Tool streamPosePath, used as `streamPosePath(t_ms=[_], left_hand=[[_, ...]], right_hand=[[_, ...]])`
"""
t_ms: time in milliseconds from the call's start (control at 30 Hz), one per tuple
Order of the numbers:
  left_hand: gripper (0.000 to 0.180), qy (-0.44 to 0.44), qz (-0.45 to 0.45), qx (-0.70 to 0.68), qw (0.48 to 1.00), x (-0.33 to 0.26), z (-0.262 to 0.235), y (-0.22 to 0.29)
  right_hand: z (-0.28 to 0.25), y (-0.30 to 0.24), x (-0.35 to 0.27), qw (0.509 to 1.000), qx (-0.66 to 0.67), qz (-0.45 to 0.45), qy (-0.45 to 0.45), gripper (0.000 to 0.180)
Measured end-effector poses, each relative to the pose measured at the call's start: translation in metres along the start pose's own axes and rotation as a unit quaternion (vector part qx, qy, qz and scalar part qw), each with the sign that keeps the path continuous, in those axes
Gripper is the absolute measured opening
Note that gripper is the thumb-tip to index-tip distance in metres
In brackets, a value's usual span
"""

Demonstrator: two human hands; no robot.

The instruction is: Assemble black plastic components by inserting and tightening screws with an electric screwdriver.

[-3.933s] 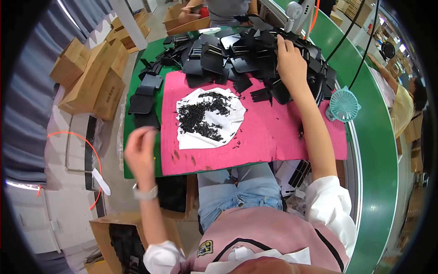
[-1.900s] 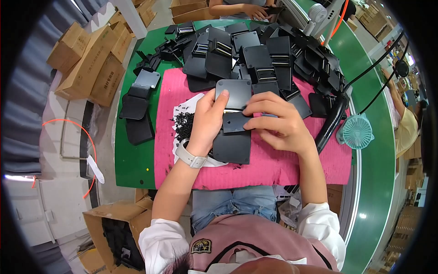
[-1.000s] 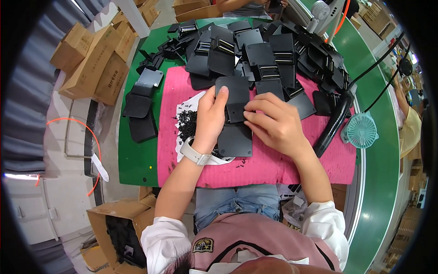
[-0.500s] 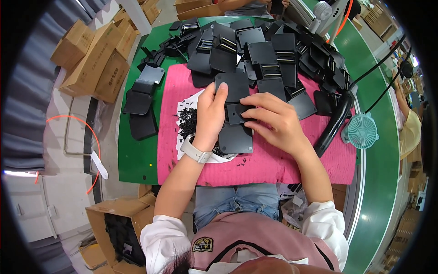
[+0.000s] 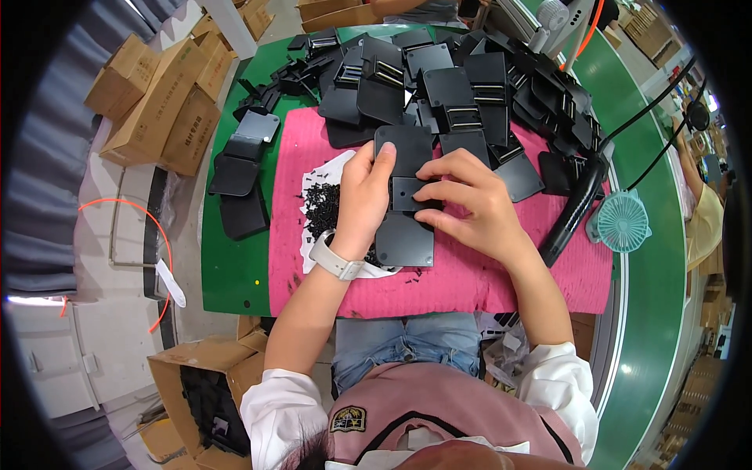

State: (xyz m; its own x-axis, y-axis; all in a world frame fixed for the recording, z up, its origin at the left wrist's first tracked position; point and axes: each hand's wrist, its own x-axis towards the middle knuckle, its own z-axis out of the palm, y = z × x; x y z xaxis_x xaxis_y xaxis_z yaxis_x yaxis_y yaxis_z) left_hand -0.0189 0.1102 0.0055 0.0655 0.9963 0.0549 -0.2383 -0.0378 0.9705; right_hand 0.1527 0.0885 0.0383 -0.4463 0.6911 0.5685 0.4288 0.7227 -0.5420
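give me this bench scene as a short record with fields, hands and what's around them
left hand: flat on the left edge of a long black plastic plate, watch on the wrist
right hand: fingertips pressing a small black rectangular piece onto that plate
work surface: pink mat on a green table
left of plate: white sheet with a heap of small black parts
behind: pile of black plates
right: black handheld tool, teal fan
floor left: cardboard boxes

Black panel (image 5: 403, 235) partly under left hand (image 5: 362, 196)
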Motion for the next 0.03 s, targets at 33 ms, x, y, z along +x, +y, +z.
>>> streamPosePath(t_ms=[33], left_hand=[[0.026,-0.005,-0.001,0.0,1.0,-0.0002,0.0001,-0.0012]], right_hand=[[-0.0008,-0.0013,-0.001,1.0,-0.005,0.013,-0.025,0.028]])
